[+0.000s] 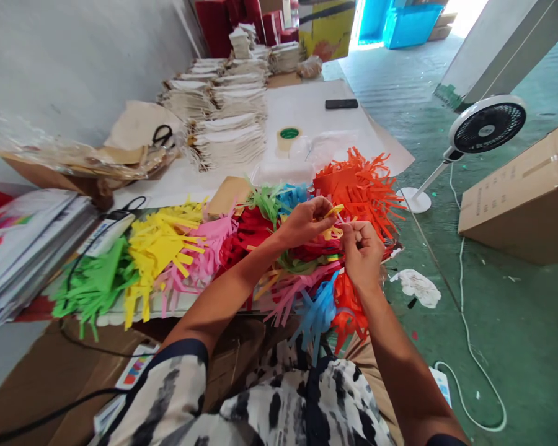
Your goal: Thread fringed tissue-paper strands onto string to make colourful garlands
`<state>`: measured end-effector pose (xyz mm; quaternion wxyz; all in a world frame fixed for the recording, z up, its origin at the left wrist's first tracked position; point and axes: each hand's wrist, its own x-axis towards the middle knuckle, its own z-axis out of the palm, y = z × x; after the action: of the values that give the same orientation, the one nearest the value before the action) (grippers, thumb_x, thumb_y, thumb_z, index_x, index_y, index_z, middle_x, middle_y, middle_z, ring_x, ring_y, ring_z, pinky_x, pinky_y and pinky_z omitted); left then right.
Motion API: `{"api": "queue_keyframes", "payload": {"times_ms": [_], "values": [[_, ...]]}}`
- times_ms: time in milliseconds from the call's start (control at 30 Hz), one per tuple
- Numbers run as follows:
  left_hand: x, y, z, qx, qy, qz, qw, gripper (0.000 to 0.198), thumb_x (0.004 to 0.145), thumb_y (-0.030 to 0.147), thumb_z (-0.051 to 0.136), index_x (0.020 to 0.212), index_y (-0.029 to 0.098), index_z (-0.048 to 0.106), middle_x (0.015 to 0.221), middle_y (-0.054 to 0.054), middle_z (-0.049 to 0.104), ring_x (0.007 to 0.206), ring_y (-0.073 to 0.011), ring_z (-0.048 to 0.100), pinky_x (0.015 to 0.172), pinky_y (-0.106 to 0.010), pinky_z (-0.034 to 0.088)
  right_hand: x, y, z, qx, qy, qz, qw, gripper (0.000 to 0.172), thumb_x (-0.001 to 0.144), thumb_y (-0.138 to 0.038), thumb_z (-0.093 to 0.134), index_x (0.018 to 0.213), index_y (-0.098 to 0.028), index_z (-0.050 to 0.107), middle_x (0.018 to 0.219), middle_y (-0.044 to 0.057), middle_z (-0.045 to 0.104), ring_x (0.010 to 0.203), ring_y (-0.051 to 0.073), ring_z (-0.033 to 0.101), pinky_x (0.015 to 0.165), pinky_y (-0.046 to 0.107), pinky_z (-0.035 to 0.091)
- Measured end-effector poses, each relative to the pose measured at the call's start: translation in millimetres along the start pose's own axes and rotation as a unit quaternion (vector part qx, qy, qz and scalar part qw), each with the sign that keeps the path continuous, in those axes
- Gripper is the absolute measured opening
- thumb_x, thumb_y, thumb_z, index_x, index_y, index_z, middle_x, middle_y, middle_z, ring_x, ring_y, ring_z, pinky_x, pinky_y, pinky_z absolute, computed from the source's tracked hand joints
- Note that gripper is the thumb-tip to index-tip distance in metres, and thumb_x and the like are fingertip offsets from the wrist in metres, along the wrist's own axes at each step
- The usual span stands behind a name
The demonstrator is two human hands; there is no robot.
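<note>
Pinched shut, the left hand [304,222], thumb and fingertips on a small yellow paper strip [333,212], raised clear of the pile, probably for a clear view and free movement. Just beside it, the right hand [363,254], curled closed, fingertips meeting at that strip or at something thin against it; exact grip impossible to tell. Both forearms angled inward, bringing the two hands together above the middle of the colour.

Below the hands, a long spread of fringed paper [160,248] in green, yellow, pink, red, blue and orange, laid along the near edge of the tabletop [167,189], likely for easy reach, with loose strands hanging over that edge. Toward the far end, a roll of tape [288,137], scissors [162,135], a phone [341,104] and stacks of folded cream cloth [227,118], all set back from the working area. Off the right edge, on the green floor [516,347], a small fan [487,127] aimed toward the tabletop, perhaps for cooling, and a cardboard box [516,192].
</note>
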<state>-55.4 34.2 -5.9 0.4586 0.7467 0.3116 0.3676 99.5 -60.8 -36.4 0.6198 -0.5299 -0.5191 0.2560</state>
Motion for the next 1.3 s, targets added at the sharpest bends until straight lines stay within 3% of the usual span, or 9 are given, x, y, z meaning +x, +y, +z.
{"api": "queue_keyframes", "payload": {"times_ms": [200,300,400,533,700,800,900,1100,1300], "values": [[-8,14,5.3,0.123,0.020,0.045,0.991,0.029,0.096,0.046,0.069,0.093,0.018,0.060,0.084,-0.001,0.064,0.073,-0.0124,0.056,0.068,-0.027,0.044,3,3,0,-0.019,0.007,0.009,1.000,0.035,0.105,-0.054,0.059,0.091,-0.022,0.064,0.062,-0.007,0.049,0.054,0.012,0.043,0.056,0.029,0.034],[-11,20,6.7,0.182,0.032,0.109,0.977,0.028,0.099,0.046,0.069,0.097,0.019,0.067,0.095,-0.005,0.071,0.085,-0.0166,0.064,0.080,-0.031,0.050,3,2,0,-0.023,0.018,0.008,1.000,0.037,0.105,-0.055,0.058,0.088,-0.023,0.062,0.063,-0.007,0.050,0.055,0.012,0.043,0.056,0.029,0.034],[-12,21,7.6,0.161,0.067,0.157,0.972,0.033,0.103,0.048,0.064,0.088,0.019,0.074,0.101,-0.009,0.073,0.097,-0.0196,0.068,0.092,-0.036,0.052,2,1,-1,-0.027,0.021,0.003,0.999,0.037,0.106,-0.055,0.057,0.086,-0.023,0.060,0.064,-0.006,0.050,0.056,0.013,0.043,0.058,0.030,0.033],[-8,18,9.3,0.062,0.096,0.117,0.987,0.036,0.093,0.054,0.078,0.083,0.019,0.075,0.091,-0.006,0.074,0.088,-0.0170,0.068,0.087,-0.033,0.053,2,0,-2,-0.034,0.020,-0.012,0.999,0.037,0.107,-0.052,0.056,0.084,-0.023,0.059,0.064,-0.007,0.047,0.057,0.012,0.041,0.059,0.030,0.032],[-6,21,11.7,-0.035,0.068,0.076,0.994,0.045,0.085,0.051,0.087,0.115,0.019,0.076,0.087,-0.001,0.074,0.078,-0.0120,0.066,0.076,-0.026,0.052,2,-1,-2,-0.026,0.017,-0.016,0.999,0.039,0.107,-0.053,0.055,0.084,-0.023,0.058,0.063,-0.008,0.044,0.057,0.012,0.039,0.058,0.029,0.031],[-7,27,13.4,0.005,0.065,0.094,0.993,0.032,0.093,0.050,0.079,0.102,0.020,0.080,0.093,-0.005,0.078,0.084,-0.0144,0.068,0.081,-0.028,0.053,1,-2,-2,-0.029,0.015,-0.010,0.999,0.042,0.106,-0.058,0.055,0.083,-0.023,0.057,0.061,-0.008,0.042,0.056,0.012,0.037,0.057,0.029,0.030],[-9,32,14.7,0.056,0.079,0.104,0.990,0.032,0.098,0.049,0.072,0.090,0.019,0.077,0.092,-0.005,0.079,0.087,-0.0164,0.071,0.084,-0.030,0.053,1,-3,-2,-0.032,0.012,-0.006,0.999,0.043,0.105,-0.060,0.055,0.083,-0.023,0.058,0.062,-0.007,0.044,0.057,0.013,0.039,0.057,0.029,0.031],[-14,30,16.9,0.141,0.075,0.083,0.984,0.024,0.110,0.042,0.052,0.112,0.022,0.064,0.078,0.002,0.076,0.074,-0.0134,0.073,0.079,-0.026,0.050,2,-8,-3,-0.015,0.029,-0.016,0.999,0.039,0.104,-0.059,0.056,0.107,-0.023,0.070,0.090,0.002,0.070,0.069,0.015,0.058,0.062,0.029,0.043],[-15,25,20.4,0.272,0.076,0.100,0.954,0.024,0.110,0.040,0.050,0.118,0.022,0.065,0.079,-0.002,0.077,0.079,-0.0193,0.074,0.092,-0.035,0.049,5,-1,-5,0.012,0.040,-0.010,0.999,0.030,0.095,-0.050,0.074,0.090,-0.020,0.074,0.083,0.002,0.072,0.065,0.013,0.056,0.061,0.028,0.042]]}}
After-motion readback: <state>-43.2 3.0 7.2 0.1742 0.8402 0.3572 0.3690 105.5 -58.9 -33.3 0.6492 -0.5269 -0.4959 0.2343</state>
